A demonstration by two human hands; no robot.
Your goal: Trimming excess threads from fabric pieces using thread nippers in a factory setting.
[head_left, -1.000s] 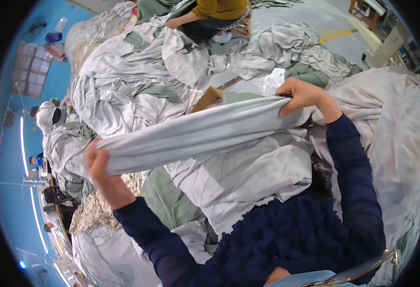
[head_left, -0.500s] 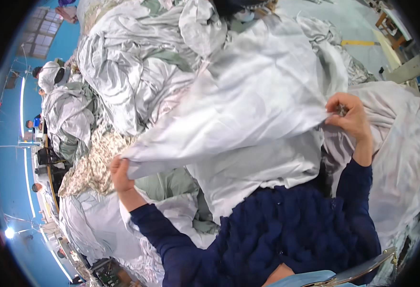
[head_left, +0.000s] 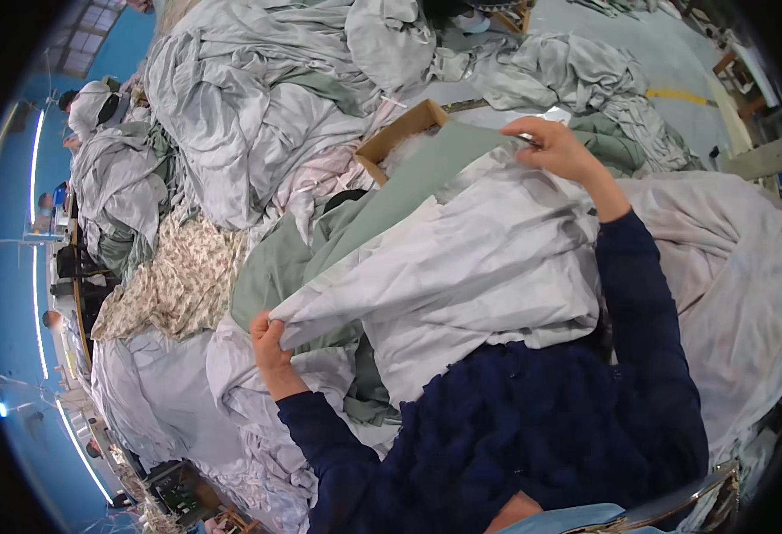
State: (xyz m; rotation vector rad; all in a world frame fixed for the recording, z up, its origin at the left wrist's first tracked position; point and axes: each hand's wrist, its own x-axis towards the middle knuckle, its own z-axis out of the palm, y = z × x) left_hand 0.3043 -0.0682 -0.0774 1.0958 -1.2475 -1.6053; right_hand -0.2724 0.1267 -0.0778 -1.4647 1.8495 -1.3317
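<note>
A white fabric piece (head_left: 462, 227) with a sage-green layer (head_left: 409, 182) along its far side stretches between my hands. My left hand (head_left: 271, 349) pinches its near-left corner, fingers closed. Farther off and to the right, my right hand (head_left: 556, 153) grips the opposite end between thumb and fingers. The near part of the white cloth hangs in creases across my lap. Which layers each pinch takes in, I cannot tell.
An open cardboard box (head_left: 380, 147) sits beyond the cloth. Heaped pale grey fabric (head_left: 257, 116) rises at the far left, beside floral fabric (head_left: 177, 276). Pinkish-white cloth (head_left: 720, 240) lies on my right. People work along the left wall.
The billowing white sheet has come down, and its green layer and the cardboard box now show. My right hand moved left and away from me; my left hand shifted right and slightly down.
</note>
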